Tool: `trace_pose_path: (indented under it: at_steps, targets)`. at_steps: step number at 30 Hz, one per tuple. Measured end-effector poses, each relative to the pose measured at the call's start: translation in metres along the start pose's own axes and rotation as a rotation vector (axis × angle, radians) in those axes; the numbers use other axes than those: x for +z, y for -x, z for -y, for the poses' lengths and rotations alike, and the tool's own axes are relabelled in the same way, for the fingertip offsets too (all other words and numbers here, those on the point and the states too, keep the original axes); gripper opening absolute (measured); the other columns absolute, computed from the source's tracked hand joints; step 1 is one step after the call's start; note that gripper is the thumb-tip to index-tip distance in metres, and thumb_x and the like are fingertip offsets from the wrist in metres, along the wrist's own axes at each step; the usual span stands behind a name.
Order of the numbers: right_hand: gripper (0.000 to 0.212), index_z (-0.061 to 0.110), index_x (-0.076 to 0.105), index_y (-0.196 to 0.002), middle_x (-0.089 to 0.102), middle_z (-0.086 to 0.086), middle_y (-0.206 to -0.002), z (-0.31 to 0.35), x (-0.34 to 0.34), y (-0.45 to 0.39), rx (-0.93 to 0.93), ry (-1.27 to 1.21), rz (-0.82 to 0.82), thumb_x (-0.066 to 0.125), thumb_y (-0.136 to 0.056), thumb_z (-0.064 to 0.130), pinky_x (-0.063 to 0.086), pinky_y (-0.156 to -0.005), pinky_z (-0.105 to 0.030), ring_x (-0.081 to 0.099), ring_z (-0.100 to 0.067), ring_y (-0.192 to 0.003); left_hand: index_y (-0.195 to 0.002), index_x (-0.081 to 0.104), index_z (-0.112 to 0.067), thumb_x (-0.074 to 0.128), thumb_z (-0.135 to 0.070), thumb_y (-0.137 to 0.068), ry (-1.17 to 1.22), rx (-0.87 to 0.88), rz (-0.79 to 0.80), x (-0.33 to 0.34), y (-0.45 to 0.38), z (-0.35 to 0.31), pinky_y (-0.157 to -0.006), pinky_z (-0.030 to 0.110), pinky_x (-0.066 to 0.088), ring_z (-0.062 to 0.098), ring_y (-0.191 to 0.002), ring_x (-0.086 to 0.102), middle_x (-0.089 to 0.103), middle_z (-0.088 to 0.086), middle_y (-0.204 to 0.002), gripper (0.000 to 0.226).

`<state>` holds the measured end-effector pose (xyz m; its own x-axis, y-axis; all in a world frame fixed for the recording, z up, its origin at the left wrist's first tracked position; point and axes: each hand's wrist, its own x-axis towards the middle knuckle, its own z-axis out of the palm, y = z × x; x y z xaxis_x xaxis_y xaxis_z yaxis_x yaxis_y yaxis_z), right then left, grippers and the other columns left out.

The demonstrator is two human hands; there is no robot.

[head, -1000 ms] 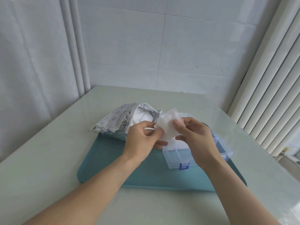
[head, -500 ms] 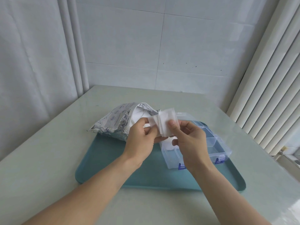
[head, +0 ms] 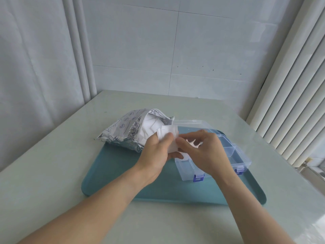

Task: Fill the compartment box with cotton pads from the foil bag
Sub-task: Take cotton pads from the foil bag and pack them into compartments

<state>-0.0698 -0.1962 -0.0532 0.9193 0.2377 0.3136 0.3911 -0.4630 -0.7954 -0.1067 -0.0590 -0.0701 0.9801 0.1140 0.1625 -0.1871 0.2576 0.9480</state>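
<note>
Pads (head: 168,138) sit pinched in the left hand (head: 156,152) above the tray (head: 123,173); the right hand (head: 202,152) pinches one at their edge, over the open clear box (head: 228,152) with blue latches. More pads fill the open foil bag (head: 126,131) just left of the box; its printed marks are too small to read. The tray rests on the counter (head: 52,173).
</note>
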Motion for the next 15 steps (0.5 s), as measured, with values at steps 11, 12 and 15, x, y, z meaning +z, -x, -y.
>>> trace_pose_path:
  at_steps: [11, 12, 15]
  targets:
    - [0.077, 0.025, 0.060, -0.135, 0.059, 0.018, -0.124, -0.008, 0.004, -0.001, -0.516, 0.082, 0.130, 0.092, -0.065, 0.015, 0.041, -0.091, -0.011, 0.049, 0.002, -0.119, -0.105, 0.060, -0.006, 0.060, -0.009, -0.084, -0.076, -0.085, 0.214, -0.001, 0.003, -0.005, -0.066, 0.031, 0.049, 0.026, -0.077, 0.057, 0.054, 0.010, -0.091, 0.022]
    - [0.071, 0.022, 0.063, -0.130, 0.061, 0.014, -0.124, -0.008, 0.004, 0.000, -0.543, 0.073, 0.122, 0.092, -0.066, 0.012, 0.043, -0.092, -0.013, 0.049, -0.001, -0.123, -0.103, 0.058, -0.006, 0.059, -0.004, -0.086, -0.050, -0.090, 0.235, -0.001, 0.004, -0.006, -0.066, 0.031, 0.049, 0.027, -0.079, 0.058, 0.052, 0.012, -0.091, 0.017]
    - [0.081, 0.021, 0.056, -0.139, 0.057, 0.013, -0.133, -0.006, 0.004, 0.001, -0.556, 0.099, 0.181, 0.090, -0.066, 0.012, 0.040, -0.100, -0.014, 0.042, -0.007, -0.133, -0.102, 0.056, 0.001, 0.059, 0.001, -0.087, 0.004, -0.134, 0.244, -0.004, 0.004, -0.009, -0.068, 0.037, 0.044, 0.030, -0.083, 0.054, 0.047, 0.015, -0.092, 0.014]
